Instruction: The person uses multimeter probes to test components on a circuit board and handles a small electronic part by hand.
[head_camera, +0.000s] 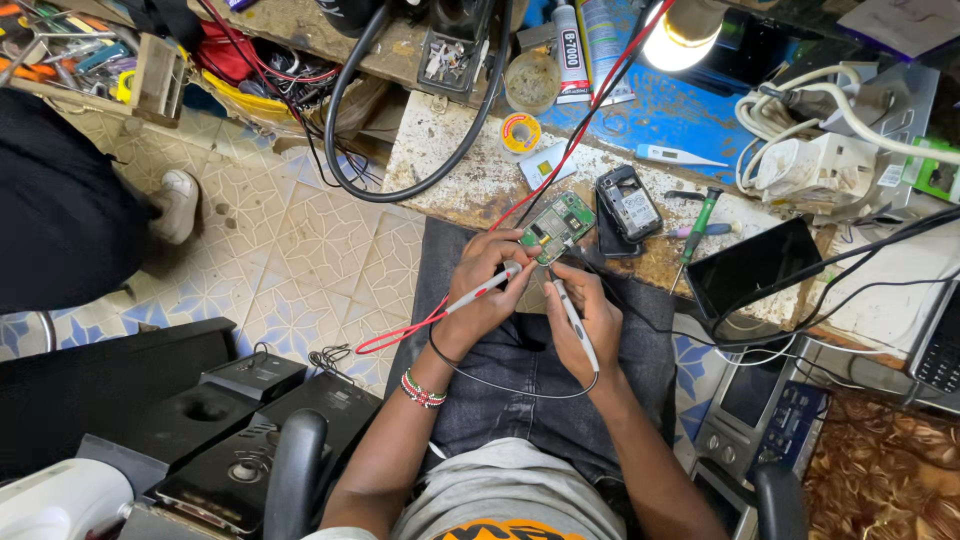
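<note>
Left hand (482, 290) closed around a white probe with a red lead (484, 287), tip angled up toward the green circuit board (557, 227); the fingertips also steady the board's near edge. Right hand (583, 318) gripped on a second white probe with a black lead (573, 315), held nearly upright, tip at the board's lower corner. The two hands sit close together over the lap — knuckles near but not touching.

The board rests at the front edge of the worn workbench (450, 165), tilted. Just right of it lies an opened phone shell (628, 203), dark, face up. Further right — a green-handled screwdriver (698, 232) and a dark tablet (755, 268) hanging over the bench edge. Behind the board: a solder spool (520, 133), a white thermometer (675, 157), a lit bulb (675, 42) overhead. A thick black cable (345, 150) loops off the bench's left side. Beaded bracelet (421, 392) on the left wrist. Black speakers (255, 420) on the tiled floor at left.
</note>
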